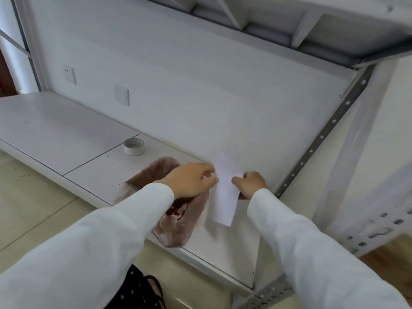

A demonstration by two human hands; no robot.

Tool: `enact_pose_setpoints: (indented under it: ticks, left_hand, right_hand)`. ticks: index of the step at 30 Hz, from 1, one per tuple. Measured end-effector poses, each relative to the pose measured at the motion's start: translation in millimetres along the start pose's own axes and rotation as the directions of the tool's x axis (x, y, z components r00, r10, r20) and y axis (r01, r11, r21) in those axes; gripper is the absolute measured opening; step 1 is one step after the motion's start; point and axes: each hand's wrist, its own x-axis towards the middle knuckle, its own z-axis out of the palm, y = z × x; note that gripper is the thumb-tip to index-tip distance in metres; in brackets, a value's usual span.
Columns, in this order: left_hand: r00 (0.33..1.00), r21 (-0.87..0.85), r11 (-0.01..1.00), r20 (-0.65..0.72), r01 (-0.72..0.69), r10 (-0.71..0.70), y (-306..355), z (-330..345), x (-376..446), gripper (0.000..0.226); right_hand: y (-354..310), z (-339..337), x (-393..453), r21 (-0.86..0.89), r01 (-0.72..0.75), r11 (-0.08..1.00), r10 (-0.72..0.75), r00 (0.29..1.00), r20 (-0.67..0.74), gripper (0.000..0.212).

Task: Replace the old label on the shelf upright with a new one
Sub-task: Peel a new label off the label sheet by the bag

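Observation:
A white paper label sheet (225, 195) hangs above the white shelf board (93, 172), held between both hands. My left hand (189, 179) pinches its left edge near the top. On the other side, my right hand (250, 182) grips the right edge with curled fingers. The grey perforated shelf upright (323, 137) rises diagonally just right of my right hand. The front upright (376, 228) stands at the lower right. No old label shows on either upright.
A roll of white tape (134, 146) stands on the shelf board behind my left hand. A pinkish translucent plastic bag (178, 221) lies under my left wrist. An upper shelf (289, 23) overhangs. Two wall plates (121, 94) sit on the back wall.

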Motion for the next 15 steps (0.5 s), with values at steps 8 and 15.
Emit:
enact_pose_setpoints:
  ticks: [8,15]
  left_hand:
    - [0.993,-0.460,0.888,-0.108,-0.004,-0.052,52,10,7,0.024]
    - [0.976,-0.802,0.596,-0.109,0.026,-0.189,62,0,-5,0.032]
  right_hand:
    - [-39,-38,-60,0.307,0.195,0.932,-0.206,0.978,0.006,0.038]
    - [-8,-58,-61,0.443,-0.043,0.895,-0.006,0.994,0.109,0.084]
